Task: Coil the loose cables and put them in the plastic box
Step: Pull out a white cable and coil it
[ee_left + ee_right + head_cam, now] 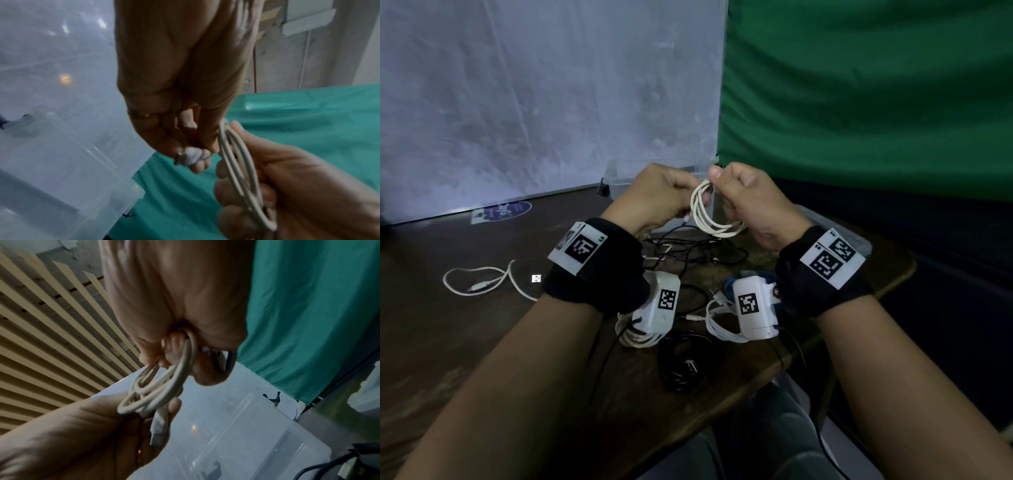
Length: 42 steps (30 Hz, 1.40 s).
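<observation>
A loose white cable [482, 282] lay in a slack loop on the dark counter [465, 342] at the left. Further right, the left hand [657, 198] pinched the plug end of a cream-white cable coil [710, 214] — several even loops, held above the counter. The right hand [751, 202] gripped the coil's other side, fingers curled round the strands. Behind both hands stood the clear plastic box [616, 178] — open-topped.
</observation>
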{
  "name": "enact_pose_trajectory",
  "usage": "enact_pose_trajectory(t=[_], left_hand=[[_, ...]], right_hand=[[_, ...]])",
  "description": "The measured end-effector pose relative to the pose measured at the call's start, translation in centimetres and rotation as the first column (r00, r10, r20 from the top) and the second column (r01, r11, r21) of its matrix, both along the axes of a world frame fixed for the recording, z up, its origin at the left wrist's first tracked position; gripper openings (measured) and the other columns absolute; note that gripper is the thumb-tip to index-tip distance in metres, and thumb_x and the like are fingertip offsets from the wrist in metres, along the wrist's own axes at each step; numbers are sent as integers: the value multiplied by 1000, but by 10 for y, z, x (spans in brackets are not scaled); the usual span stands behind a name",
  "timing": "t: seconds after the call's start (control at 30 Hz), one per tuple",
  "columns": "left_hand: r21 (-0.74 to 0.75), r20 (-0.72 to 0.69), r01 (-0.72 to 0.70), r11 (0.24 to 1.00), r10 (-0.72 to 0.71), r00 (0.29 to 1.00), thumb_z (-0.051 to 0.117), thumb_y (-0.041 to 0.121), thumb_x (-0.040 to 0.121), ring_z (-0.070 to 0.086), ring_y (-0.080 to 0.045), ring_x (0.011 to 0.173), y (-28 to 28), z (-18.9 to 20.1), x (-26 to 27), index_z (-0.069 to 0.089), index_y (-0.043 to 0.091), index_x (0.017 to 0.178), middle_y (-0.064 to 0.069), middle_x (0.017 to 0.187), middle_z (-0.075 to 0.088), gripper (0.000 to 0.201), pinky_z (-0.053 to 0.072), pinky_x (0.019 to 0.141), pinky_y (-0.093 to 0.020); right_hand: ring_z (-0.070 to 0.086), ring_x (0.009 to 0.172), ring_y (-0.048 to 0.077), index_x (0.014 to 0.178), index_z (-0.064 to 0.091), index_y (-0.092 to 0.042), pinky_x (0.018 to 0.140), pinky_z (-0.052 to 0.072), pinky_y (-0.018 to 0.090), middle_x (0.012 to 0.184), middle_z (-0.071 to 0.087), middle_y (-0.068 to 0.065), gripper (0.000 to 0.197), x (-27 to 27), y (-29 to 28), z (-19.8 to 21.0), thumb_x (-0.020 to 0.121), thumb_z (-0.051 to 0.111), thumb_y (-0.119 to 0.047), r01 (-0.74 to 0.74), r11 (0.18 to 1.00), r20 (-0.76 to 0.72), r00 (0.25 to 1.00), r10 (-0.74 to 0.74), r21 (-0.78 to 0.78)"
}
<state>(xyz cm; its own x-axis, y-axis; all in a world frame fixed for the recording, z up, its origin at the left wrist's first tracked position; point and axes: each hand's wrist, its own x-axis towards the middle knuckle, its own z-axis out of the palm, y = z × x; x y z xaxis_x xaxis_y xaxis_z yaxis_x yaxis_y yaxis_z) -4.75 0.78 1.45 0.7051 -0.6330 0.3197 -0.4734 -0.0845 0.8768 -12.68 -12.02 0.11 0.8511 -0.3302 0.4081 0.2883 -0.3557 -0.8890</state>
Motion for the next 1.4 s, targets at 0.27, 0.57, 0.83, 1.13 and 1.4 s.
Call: enact_pose_trajectory(t=[0.27, 0.57, 0.83, 1.13, 1.4], left_hand=[[-146, -392, 164, 976, -209, 896, 44, 6, 94, 66, -22, 71, 5, 10, -8, 63, -6, 102, -16, 81, 67, 24, 57, 60, -26], [-151, -247, 20, 988, -57, 967, 61, -19, 76, 53, -6, 37, -2, 2, -12, 55, 9, 82, -11, 69, 58, 29, 34, 33, -13], [-324, -414, 51, 945, -190, 890, 57, -14, 82, 64, -14, 51, 0, 2, -4, 58, 2, 89, -11, 68, 65, 18, 52, 48, -20], [-307, -457, 97, 947, -236, 858, 54, -9, 85, 69, -21, 62, -1, 2, -3, 58, -13, 112, -16, 76, 69, 27, 57, 56, -27], [-259, -476, 217, 941, -320, 819, 45, -4, 93, 66, -11, 50, 1, 6, -11, 60, -2, 88, -7, 58, 67, 17, 51, 48, -17]], right_hand=[[41, 49, 17, 76, 48, -18, 47, 31, 27, 51, 56, -7, 27, 4, 1, -1, 100, 45, -30, 4, 999, 18, 1000, -3, -51], [43, 61, 14, 84, 42, -17, 55, 34, 27, 67, 49, -2, 15, 6, 3, 1, 99, 44, -18, -46, 998, -71, 996, 48, 39], [35, 48, 5, 82, 39, -15, 47, 29, 19, 63, 41, 0, 20, 3, 3, 0, 99, 39, -4, -120, 984, -27, 992, 125, 134], [40, 47, 3, 88, 40, -16, 50, 32, 22, 69, 47, 3, 18, 3, 2, 0, 98, 40, -1, -152, 983, -48, 986, 157, 103], [35, 48, 7, 87, 38, -15, 48, 27, 23, 58, 49, -1, 16, 2, 4, 1, 100, 37, -6, -90, 992, -30, 995, 93, 91]])
